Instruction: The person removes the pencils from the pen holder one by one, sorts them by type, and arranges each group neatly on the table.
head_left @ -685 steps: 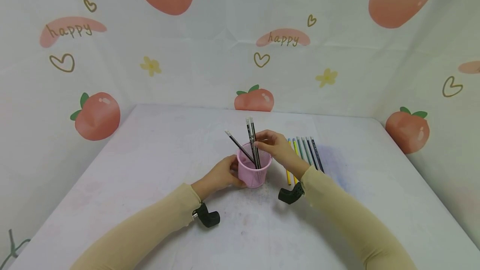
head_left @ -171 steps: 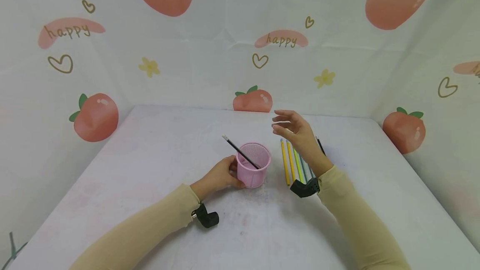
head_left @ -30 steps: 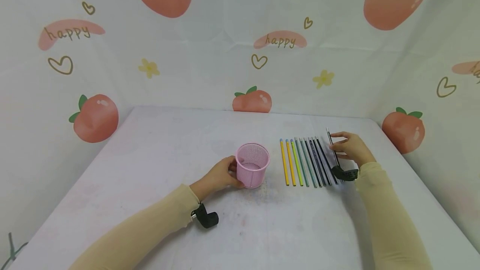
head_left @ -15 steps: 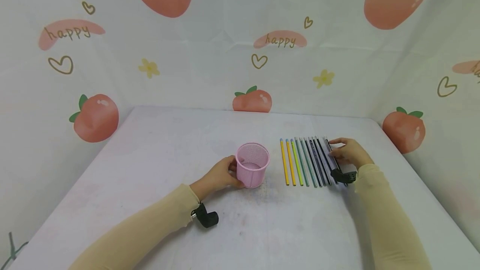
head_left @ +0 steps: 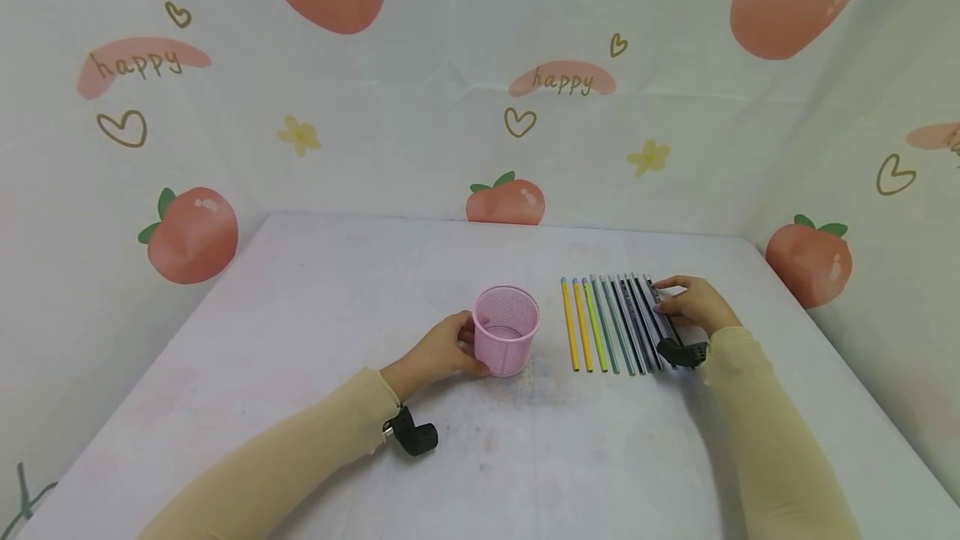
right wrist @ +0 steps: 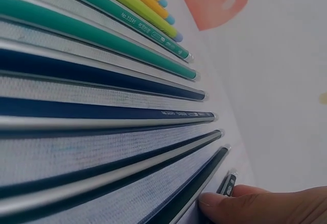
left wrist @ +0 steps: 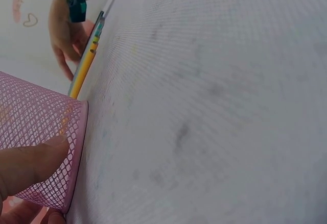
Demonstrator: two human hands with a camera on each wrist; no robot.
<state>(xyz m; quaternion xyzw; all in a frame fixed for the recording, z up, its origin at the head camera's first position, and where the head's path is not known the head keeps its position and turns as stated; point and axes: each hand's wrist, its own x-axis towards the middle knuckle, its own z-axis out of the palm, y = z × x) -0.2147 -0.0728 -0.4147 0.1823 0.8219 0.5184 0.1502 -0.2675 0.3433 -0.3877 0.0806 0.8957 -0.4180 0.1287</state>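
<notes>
My left hand (head_left: 438,350) grips the side of a pink mesh pen cup (head_left: 504,354), which stands upright; its bare bottom shows through the mouth. In the left wrist view the thumb (left wrist: 33,164) presses on the mesh. Right of the cup, pencils lie side by side in a row: yellow pencils (head_left: 569,323), a lime pencil (head_left: 595,323), green pencils (right wrist: 97,43) and several dark ones. At the row's right end my right hand (head_left: 699,307) pinches a black pencil (right wrist: 228,184) near its eraser end. That pencil lies beside its neighbour, its lower part hidden by the wrist camera.
Everything rests on a pale cloth-covered table (head_left: 337,290). A white backdrop (head_left: 420,132) with printed fruit, hearts and flowers rises behind and at both sides. A black camera (head_left: 415,433) sits on the left wrist, another black camera (head_left: 682,352) on the right.
Pencils that stood in the cup earlier now lie in the row. Over the last second my right hand has lowered the black pencil to the table and shifted it slightly left. The left hand stays put.
</notes>
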